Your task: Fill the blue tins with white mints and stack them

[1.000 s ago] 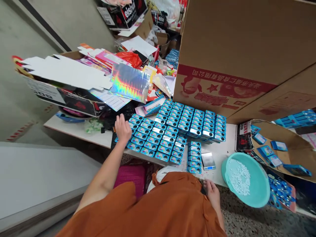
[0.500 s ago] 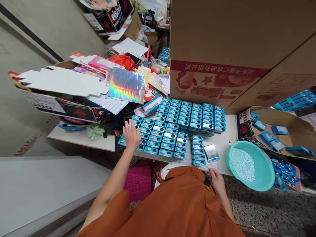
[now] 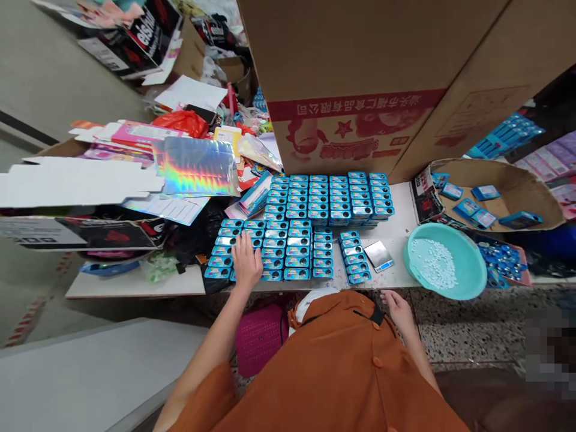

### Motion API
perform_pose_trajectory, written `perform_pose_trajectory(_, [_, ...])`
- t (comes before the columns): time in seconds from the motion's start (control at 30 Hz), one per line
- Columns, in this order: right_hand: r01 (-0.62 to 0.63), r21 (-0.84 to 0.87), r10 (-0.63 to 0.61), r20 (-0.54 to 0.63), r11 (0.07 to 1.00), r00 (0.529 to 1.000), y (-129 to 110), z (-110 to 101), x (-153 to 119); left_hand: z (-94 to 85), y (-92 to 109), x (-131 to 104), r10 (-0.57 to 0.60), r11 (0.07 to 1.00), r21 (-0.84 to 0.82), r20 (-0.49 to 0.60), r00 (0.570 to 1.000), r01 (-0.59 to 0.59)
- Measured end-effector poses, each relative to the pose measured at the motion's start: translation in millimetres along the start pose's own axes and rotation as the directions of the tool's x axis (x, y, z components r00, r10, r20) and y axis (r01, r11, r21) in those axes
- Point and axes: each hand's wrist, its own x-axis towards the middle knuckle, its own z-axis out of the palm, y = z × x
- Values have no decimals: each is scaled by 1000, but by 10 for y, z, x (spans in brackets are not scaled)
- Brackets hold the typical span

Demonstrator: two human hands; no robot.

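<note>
My left hand (image 3: 247, 262) lies with its fingers apart on top of the front-left stacks of blue tins (image 3: 297, 261), holding none of them. My right hand (image 3: 399, 309) hangs just off the front edge of the table, its fingers loosely curled; whether anything is between them is too small to tell. Behind stand further rows of blue tins (image 3: 318, 197). A short separate row of tins (image 3: 355, 258) lies left of a small silver scale (image 3: 378, 255). To the right, a turquoise basin (image 3: 472, 270) holds small white pieces.
Large cardboard boxes (image 3: 342, 54) stand behind the tins. An open carton (image 3: 531, 192) with blue packs is at the right, above a tray of blue items (image 3: 501, 261). Boxes and packaging (image 3: 81, 180) crowd the left. A magenta stool (image 3: 258, 339) is below the table.
The view has shifted to the right. My left hand has moved slightly right over the tins, still spread. My right hand remains by the table edge.
</note>
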Motion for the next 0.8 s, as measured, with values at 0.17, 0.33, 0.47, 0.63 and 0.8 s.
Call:
perform_pose_trajectory(0.17, [-4,41,5,-7,999,1000,45,35,-40,134,266,-90,124,992,-19,138,983,-122])
perform_pose_trajectory(0.33, [0,51,0,1,999,1000,150,86,-62,287,193,-206,178,981,15,301,937,-191])
perform_pose_trajectory(0.47, [18,89,-16,-22,996,1000,199,106,-79,200,483,-115,225,969,37,263,938,-243])
perform_pose_trajectory(0.63, [29,64,-27,-31,998,999,203,98,-112,264,1038,-47,314,949,-49,216,925,-311])
perform_pose_trajectory(0.8, [3,64,-1,-41,998,999,247,71,-162,551,1062,-104,314,949,-71,324,892,-308])
